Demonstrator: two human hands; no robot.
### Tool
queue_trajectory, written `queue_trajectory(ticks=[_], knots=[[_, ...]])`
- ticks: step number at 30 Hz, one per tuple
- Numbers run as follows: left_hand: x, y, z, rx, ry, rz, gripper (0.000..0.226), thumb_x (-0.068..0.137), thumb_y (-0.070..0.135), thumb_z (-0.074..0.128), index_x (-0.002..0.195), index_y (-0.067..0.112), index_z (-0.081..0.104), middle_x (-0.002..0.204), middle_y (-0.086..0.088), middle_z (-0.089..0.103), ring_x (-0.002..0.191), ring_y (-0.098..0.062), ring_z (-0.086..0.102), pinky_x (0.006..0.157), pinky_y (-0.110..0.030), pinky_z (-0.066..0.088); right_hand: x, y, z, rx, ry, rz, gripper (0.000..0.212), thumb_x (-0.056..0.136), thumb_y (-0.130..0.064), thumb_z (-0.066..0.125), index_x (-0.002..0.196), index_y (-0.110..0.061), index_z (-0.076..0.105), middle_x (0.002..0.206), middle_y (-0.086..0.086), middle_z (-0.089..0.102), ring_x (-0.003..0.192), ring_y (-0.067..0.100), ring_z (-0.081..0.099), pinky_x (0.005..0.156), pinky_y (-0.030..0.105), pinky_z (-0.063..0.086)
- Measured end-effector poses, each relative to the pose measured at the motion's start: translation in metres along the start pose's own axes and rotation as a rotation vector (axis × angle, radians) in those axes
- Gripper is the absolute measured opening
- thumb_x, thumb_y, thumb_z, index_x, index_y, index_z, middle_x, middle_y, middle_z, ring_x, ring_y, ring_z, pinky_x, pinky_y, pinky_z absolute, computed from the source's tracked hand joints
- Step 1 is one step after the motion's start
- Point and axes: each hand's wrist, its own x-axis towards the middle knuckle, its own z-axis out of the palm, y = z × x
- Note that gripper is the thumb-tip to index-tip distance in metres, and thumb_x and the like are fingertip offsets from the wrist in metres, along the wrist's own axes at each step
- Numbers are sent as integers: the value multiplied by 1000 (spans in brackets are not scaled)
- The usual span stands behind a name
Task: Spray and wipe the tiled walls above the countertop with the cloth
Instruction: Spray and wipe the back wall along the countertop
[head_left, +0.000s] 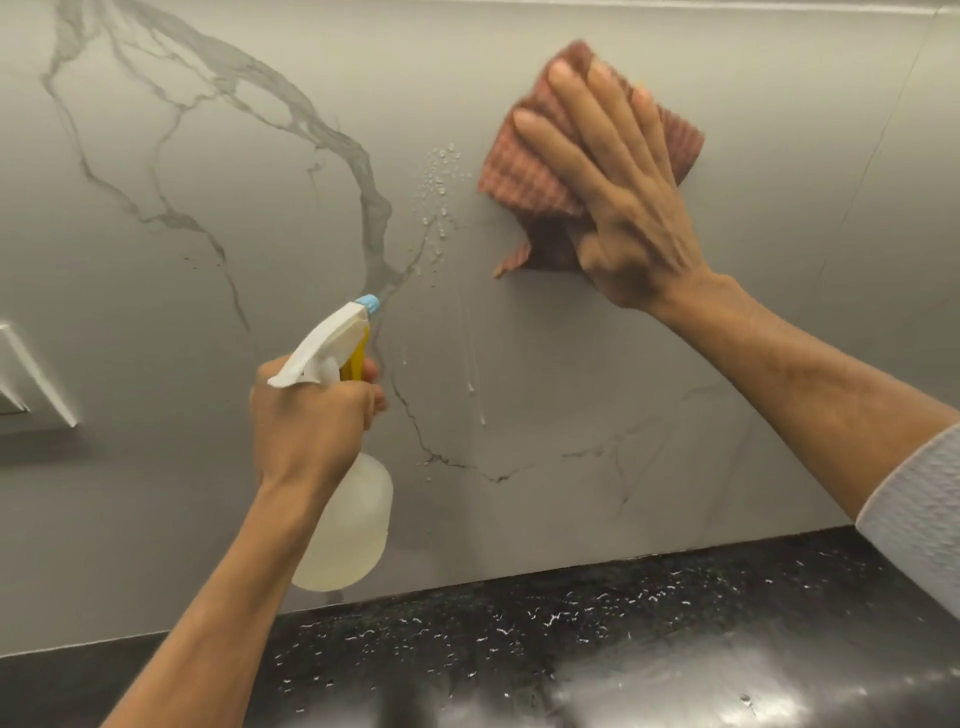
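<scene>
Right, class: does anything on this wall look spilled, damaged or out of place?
Only spray. Droplets cling to the wall left of the cloth, and thin runs trickle down toward the countertop, not yet wiped. The dark veins look like marble pattern, not cracks.

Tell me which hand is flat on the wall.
The right hand, spread flat over the cloth; the left hand grips the bottle.

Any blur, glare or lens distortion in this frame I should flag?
Head view: the red checked cloth and the right hand's fingertips are motion-blurred; the left hand and white spray bottle stay fairly sharp. Glare patches sit on the black speckled countertop. Wide-angle bending curves the grey veined wall's lower edge. Lighting is dim and even.
</scene>
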Motion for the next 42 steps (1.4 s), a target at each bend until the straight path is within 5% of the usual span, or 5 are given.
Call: queue_trajectory(ticks=[20, 24, 29, 37, 42], knots=[[-28, -86, -20, -46, -24, -160, 34, 65, -18, 55, 62, 14, 68, 58, 2, 65, 50, -12, 63, 50, -24, 53, 58, -68, 34, -90, 239, 214, 33, 91, -34, 60, 114, -15, 74, 112, 8, 73, 101, 26, 66, 90, 26, 36], [-28, -93, -21, -71, 9, -150, 35, 68, -18, 58, 68, 15, 70, 66, -2, 67, 58, -14, 67, 53, -21, 55, -15, -119, 70, -52, 95, 53, 56, 90, -25, 62, 144, -20, 52, 148, 20, 47, 140, 39, 34, 121, 54, 14], [-31, -88, -15, -82, 27, -126, 31, 71, -16, 60, 70, 14, 68, 67, -6, 67, 57, -13, 67, 47, -22, 54, -112, -164, 77, -38, -169, -41, 49, 102, -42, 41, 150, -28, 41, 159, 8, 28, 148, 30, 29, 122, 48, 4], [-5, -58, -4, -80, 72, -53, 19, 62, -8, 58, 63, 10, 66, 58, 2, 64, 57, -24, 65, 45, -44, 55, -23, -151, 102, -8, 288, 464, 53, 98, -35, 52, 147, -19, 39, 154, 21, 36, 148, 40, 24, 122, 58, 11], [-1, -63, 4, 0, 118, -2, 15, 61, 6, 53, 64, 8, 67, 70, -25, 67, 65, -48, 65, 58, -59, 57, -174, -247, 115, -6, -208, 372, 84, 97, -43, 53, 159, -29, -3, 164, 5, -22, 152, 28, -16, 123, 53, -5]])
